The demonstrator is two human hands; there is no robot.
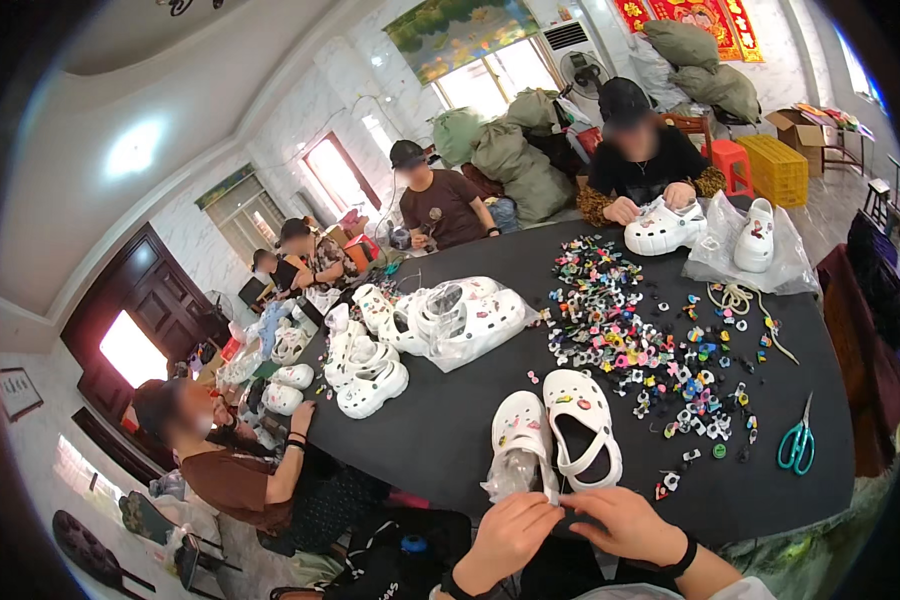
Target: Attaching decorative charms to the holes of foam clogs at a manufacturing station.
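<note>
- At the near edge of the black tabletop [435, 435], a pair of white clogs [525, 422] sits side by side, toes pointing away, dotted with colourful charms.
- By their heels, the left hand [513, 530] and right hand [632, 524] nearly meet, fingers bent; whether either grips something is too small to tell.
- Crumpled clear plastic [511, 474] fills the left clog's opening.
- Beyond, to the right, loose charms [610, 320] spread near teal scissors [797, 445].
- Farther left, bagged white clogs [475, 318] cluster.
- Opposite, a co-worker's hands touch another white clog [660, 230].
</note>
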